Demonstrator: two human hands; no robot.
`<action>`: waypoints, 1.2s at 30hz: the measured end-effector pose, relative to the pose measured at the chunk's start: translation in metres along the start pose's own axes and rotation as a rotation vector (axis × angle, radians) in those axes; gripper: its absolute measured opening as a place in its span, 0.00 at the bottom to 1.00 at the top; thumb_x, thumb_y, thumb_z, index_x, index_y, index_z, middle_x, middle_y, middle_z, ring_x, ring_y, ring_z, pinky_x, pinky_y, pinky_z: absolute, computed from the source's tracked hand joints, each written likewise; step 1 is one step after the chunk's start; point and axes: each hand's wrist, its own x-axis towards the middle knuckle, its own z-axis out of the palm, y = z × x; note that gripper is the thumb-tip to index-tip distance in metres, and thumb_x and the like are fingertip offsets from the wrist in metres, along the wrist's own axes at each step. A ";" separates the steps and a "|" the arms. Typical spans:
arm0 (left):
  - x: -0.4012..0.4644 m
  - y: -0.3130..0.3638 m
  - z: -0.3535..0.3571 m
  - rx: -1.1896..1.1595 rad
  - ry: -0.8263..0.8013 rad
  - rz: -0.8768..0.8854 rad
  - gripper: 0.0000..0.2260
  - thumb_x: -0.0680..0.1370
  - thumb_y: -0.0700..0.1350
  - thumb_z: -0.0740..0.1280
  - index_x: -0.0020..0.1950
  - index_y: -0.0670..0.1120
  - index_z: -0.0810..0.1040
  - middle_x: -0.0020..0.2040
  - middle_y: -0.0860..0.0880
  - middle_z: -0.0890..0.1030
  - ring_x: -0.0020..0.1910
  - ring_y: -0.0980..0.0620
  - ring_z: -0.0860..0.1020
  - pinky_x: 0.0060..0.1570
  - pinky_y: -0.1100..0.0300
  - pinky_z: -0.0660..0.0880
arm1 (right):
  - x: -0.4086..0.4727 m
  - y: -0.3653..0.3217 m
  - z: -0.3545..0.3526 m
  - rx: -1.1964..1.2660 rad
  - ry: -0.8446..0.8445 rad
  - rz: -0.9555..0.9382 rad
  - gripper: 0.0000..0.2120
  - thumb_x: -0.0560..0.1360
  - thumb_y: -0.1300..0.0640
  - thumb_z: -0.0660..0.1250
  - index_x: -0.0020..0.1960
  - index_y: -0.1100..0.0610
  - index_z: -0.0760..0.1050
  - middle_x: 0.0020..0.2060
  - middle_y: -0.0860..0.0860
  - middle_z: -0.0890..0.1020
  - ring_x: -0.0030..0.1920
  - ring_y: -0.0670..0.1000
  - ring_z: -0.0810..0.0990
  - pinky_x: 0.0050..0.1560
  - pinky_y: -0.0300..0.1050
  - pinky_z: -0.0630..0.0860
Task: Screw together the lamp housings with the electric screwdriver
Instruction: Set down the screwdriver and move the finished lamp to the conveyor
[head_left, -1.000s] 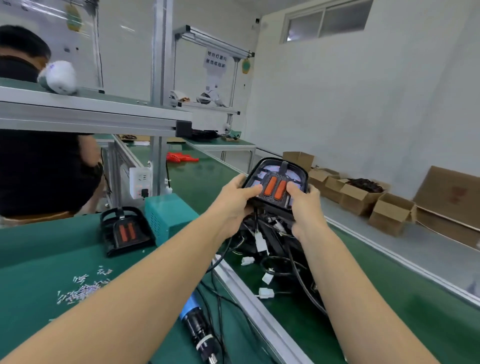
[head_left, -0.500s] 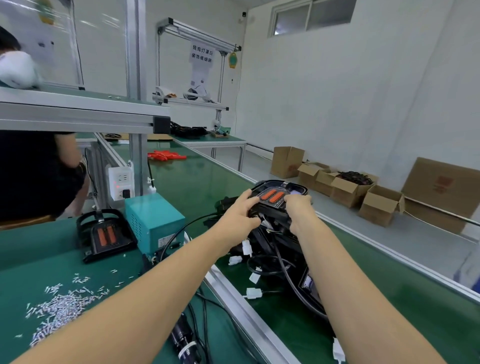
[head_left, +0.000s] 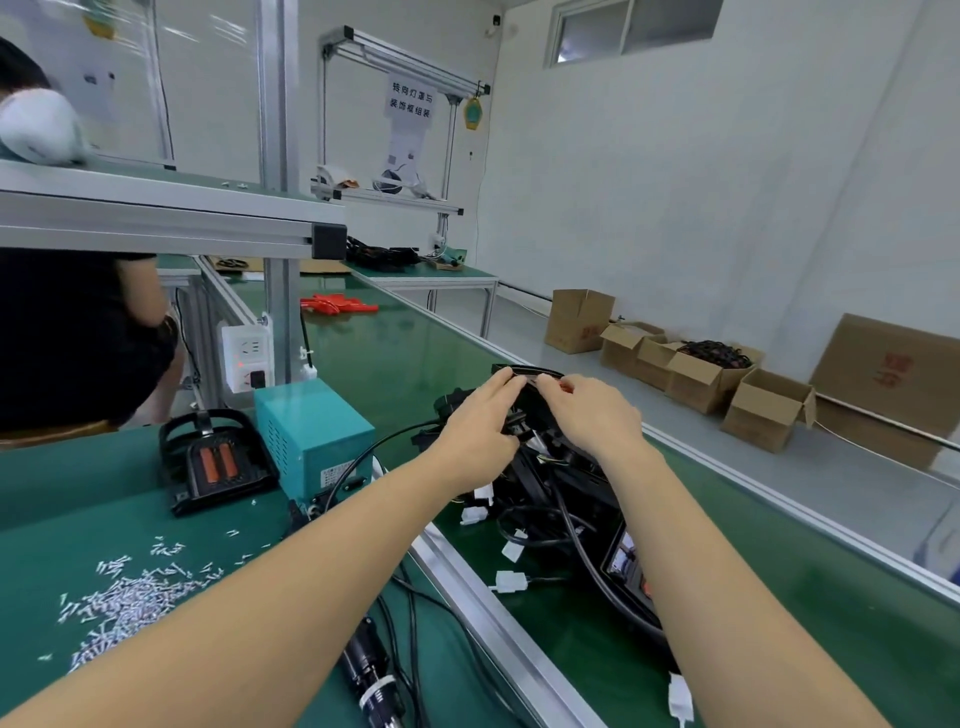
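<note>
My left hand (head_left: 480, 428) and my right hand (head_left: 592, 415) both grip a black lamp housing (head_left: 524, 375) with orange lenses, holding it flat on top of a pile of black housings (head_left: 561, 499) with cables and white connectors on the conveyor belt. My fingers cover most of the housing. Another black housing (head_left: 215, 460) with two orange lenses lies on the green bench to the left. The electric screwdriver (head_left: 371, 675) lies on the bench near the bottom edge, under my left forearm.
Loose silver screws (head_left: 124, 597) are scattered on the bench at the left. A teal power box (head_left: 317, 431) stands beside the aluminium rail (head_left: 498, 618). A person in black (head_left: 72, 332) sits at the far left. Cardboard boxes (head_left: 727, 379) line the floor at the right.
Both hands have lowered the housing from upright in front of me down flat onto the pile on the belt. The camera has tilted and shifted slightly.
</note>
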 end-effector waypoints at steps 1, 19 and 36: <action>-0.001 -0.001 -0.001 0.017 0.008 0.000 0.31 0.78 0.34 0.60 0.78 0.48 0.52 0.79 0.53 0.47 0.77 0.53 0.48 0.75 0.57 0.49 | 0.000 0.000 -0.001 -0.006 0.014 0.001 0.25 0.80 0.37 0.50 0.60 0.52 0.76 0.57 0.53 0.80 0.57 0.56 0.76 0.64 0.55 0.67; -0.056 -0.041 -0.015 -0.097 0.032 -0.164 0.33 0.74 0.27 0.52 0.75 0.52 0.62 0.76 0.53 0.60 0.74 0.53 0.59 0.68 0.63 0.61 | -0.005 -0.004 -0.012 -0.189 -0.059 -0.078 0.27 0.76 0.46 0.68 0.72 0.52 0.67 0.63 0.53 0.78 0.61 0.57 0.76 0.53 0.48 0.74; -0.076 -0.054 -0.024 -0.157 0.020 -0.288 0.29 0.74 0.30 0.55 0.67 0.58 0.70 0.69 0.55 0.70 0.36 0.48 0.75 0.43 0.53 0.76 | -0.012 0.007 -0.007 -0.285 0.008 -0.085 0.28 0.72 0.47 0.71 0.69 0.52 0.68 0.62 0.54 0.76 0.61 0.58 0.75 0.56 0.51 0.73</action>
